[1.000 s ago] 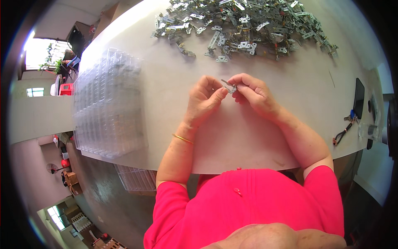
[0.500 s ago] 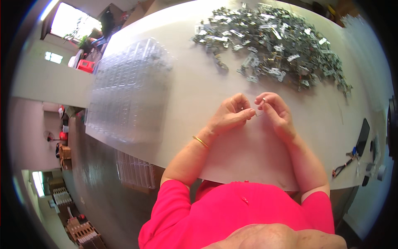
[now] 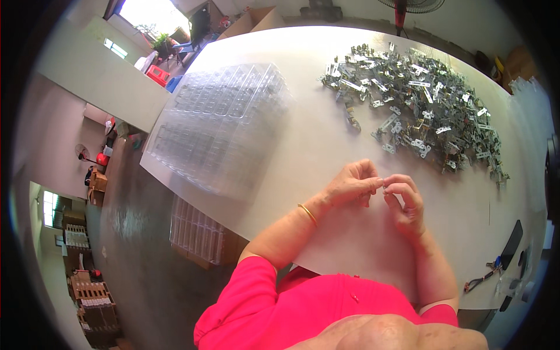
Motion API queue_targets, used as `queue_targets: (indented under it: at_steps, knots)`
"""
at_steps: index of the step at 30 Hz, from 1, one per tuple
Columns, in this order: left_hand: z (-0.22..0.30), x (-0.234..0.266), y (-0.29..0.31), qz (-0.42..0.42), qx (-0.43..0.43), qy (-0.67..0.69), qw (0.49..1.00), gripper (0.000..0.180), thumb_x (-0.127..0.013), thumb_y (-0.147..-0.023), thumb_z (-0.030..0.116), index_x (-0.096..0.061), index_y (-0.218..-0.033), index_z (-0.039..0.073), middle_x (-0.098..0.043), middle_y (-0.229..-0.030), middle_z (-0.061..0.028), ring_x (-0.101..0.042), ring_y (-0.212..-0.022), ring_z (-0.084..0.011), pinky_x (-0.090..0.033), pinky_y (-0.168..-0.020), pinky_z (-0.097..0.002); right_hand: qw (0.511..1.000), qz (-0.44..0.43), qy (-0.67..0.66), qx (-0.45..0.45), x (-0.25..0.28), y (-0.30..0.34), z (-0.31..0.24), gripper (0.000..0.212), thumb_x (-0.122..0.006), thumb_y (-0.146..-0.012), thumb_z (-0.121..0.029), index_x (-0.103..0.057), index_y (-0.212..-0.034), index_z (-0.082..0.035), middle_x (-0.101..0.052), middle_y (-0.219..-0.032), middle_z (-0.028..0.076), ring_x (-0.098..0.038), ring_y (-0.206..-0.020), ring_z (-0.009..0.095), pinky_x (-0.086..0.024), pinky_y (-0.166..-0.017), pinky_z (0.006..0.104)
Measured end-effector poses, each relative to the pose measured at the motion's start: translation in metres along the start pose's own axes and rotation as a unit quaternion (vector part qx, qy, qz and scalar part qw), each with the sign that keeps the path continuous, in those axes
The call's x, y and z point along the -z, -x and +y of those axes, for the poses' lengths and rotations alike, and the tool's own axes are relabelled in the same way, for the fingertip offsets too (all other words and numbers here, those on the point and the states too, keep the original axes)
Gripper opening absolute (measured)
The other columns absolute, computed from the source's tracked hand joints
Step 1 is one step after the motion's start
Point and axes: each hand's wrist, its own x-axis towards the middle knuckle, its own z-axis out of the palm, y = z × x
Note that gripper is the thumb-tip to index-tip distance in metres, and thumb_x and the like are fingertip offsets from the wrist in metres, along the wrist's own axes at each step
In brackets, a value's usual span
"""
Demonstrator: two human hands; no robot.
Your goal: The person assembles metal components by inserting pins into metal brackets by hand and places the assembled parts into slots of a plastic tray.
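Observation:
Over the table, my left hand (image 3: 354,185) and my right hand (image 3: 406,205) meet at the fingertips. Both are closed in a pinch around a small metal part (image 3: 384,187), of which only a glint shows between the fingers. A gold bangle (image 3: 307,214) circles my left wrist. Beyond my hands, toward the far right, lies a large heap of small metal hardware pieces (image 3: 429,108), silvery and tangled together. A few pieces have come to lie at the heap's left edge.
Stacked clear plastic trays (image 3: 219,125) stand on the pale table (image 3: 309,140) at the left. Near the right edge lie a dark phone-like slab (image 3: 512,242) and keys on a strap (image 3: 484,280). Below the table's left edge, more clear trays (image 3: 195,230) sit on a carton.
The view has swung, so the table and heap appear lower and turned. My fingertips have come together; the thin metal piece that showed between them is now mostly hidden.

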Motion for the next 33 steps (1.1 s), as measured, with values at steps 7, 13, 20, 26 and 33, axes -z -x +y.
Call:
queue_targets:
  at_steps: [7,13,20,26,33]
  knots:
    - [0.004,0.009,0.001,-0.090,-0.041,0.163,0.982,0.032,-0.046,-0.104,0.033,-0.056,-0.106,0.002,-0.068,-0.091,-0.0147,-0.068,-0.063,-0.0215,-0.056,-0.060,-0.0313,0.961,0.073,-0.232,-0.131,-0.007,0.006,0.006,0.008,-0.061,-0.094,0.002,-0.061,-0.100,-0.003,-0.060,-0.104,0.005,-0.060,-0.091,0.015,-0.051,-0.084,0.0293]
    - [-0.014,0.004,-0.002,-0.076,-0.153,0.114,0.979,0.043,-0.056,-0.098,0.021,-0.050,-0.136,0.002,-0.062,-0.126,-0.0141,-0.062,-0.113,-0.0232,-0.050,-0.095,-0.0367,0.896,0.151,-0.346,-0.234,0.000,0.010,0.014,0.009,-0.056,-0.101,-0.012,-0.061,-0.105,-0.005,-0.060,-0.105,0.002,-0.059,-0.089,0.010,-0.050,-0.083,0.0268]
    - [-0.021,0.007,-0.010,-0.062,-0.175,0.075,0.980,0.041,-0.054,-0.102,0.015,-0.049,-0.140,0.003,-0.060,-0.129,-0.0117,-0.057,-0.119,-0.0192,-0.046,-0.103,-0.0369,0.892,0.115,-0.308,-0.311,0.001,0.010,0.020,0.010,-0.057,-0.101,-0.013,-0.062,-0.104,-0.005,-0.062,-0.103,0.001,-0.060,-0.089,0.009,-0.048,-0.083,0.0238]
    - [-0.014,0.011,-0.007,-0.005,-0.153,0.094,0.984,0.032,-0.053,-0.102,0.018,-0.057,-0.129,0.001,-0.066,-0.106,-0.0085,-0.066,-0.101,-0.0216,-0.051,-0.095,-0.0376,0.915,0.169,-0.295,-0.216,-0.010,-0.001,0.018,0.010,-0.058,-0.100,-0.011,-0.060,-0.106,-0.003,-0.063,-0.098,0.003,-0.060,-0.095,0.012,-0.048,-0.089,0.0268]
    - [-0.008,0.000,-0.001,0.037,-0.079,0.031,0.996,0.022,-0.055,-0.101,0.018,-0.060,-0.114,0.000,-0.059,-0.080,-0.0037,-0.051,-0.048,-0.0100,-0.041,-0.046,-0.0221,0.923,0.067,-0.281,-0.256,-0.006,0.011,0.006,0.012,-0.059,-0.100,-0.016,-0.061,-0.110,-0.008,-0.059,-0.076,-0.002,-0.051,-0.063,0.003,-0.042,-0.053,0.0199]
